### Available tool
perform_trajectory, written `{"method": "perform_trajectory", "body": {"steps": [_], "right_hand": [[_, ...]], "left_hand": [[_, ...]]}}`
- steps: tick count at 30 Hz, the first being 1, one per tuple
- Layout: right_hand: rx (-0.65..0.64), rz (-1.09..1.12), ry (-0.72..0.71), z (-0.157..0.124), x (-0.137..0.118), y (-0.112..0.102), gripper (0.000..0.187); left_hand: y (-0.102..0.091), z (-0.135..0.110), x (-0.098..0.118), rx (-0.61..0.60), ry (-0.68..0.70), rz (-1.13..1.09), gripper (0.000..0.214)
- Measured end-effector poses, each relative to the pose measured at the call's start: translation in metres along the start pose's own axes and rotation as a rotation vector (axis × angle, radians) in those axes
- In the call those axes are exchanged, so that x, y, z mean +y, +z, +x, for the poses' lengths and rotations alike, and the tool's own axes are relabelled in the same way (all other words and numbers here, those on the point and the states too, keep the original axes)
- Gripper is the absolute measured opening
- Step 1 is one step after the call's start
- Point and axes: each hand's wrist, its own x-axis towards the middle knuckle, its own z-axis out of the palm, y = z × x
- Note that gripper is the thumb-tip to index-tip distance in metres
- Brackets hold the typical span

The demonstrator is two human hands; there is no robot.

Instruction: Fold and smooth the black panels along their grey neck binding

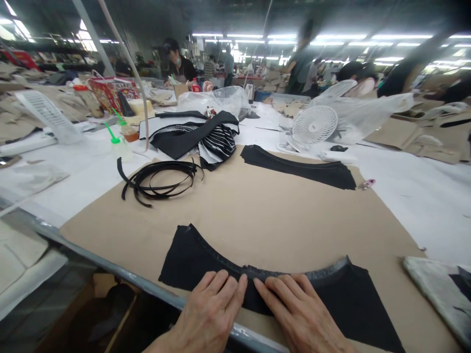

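Observation:
A curved black fabric piece (195, 260) lies on the brown paper sheet (221, 211) near the table's front edge. Along its concave upper edge runs a shinier dark strip (327, 272). My left hand (212, 306) presses bent fingertips onto the middle of that edge, thumb and fingers close together. Right beside it, my right hand (294, 306) bears down on the same edge with its fingers gathered. The two hands nearly meet at the centre. What lies under the fingertips is hidden.
Farther back are a coil of black strips (162, 181), stacked black pieces (298, 166), and a pile of black and striped pieces (198, 135). Green-tipped bottles (119, 142) stand left; a white fan (314, 125) stands right. A pale board (437, 289) lies at right. People work behind.

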Motion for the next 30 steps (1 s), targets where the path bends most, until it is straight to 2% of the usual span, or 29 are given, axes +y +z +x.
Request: {"method": "perform_trajectory", "body": {"steps": [8, 12, 15, 17, 24, 30], "right_hand": [[-0.02, 0.162, 0.111, 0.008, -0.001, -0.007, 0.04], [-0.048, 0.256, 0.259, 0.02, -0.001, -0.017, 0.035], [-0.103, 0.295, 0.363, 0.032, 0.001, -0.018, 0.036], [-0.164, 0.327, 0.413, 0.041, 0.003, -0.017, 0.035], [-0.375, 0.39, 0.53, 0.067, 0.01, -0.016, 0.018], [-0.369, 0.45, 0.525, 0.066, 0.014, -0.017, 0.019]], "left_hand": [[-0.004, 0.001, -0.001, -0.079, -0.01, -0.053, 0.048], [-0.008, -0.002, -0.007, 0.015, 0.001, -0.148, 0.047], [-0.012, -0.001, -0.011, 0.113, -0.039, -0.219, 0.042], [-0.015, 0.001, -0.012, 0.13, -0.077, -0.22, 0.041], [-0.008, 0.004, -0.018, 0.036, -0.108, -0.191, 0.04], [-0.002, -0.001, -0.018, 0.054, -0.092, -0.171, 0.04]]}}
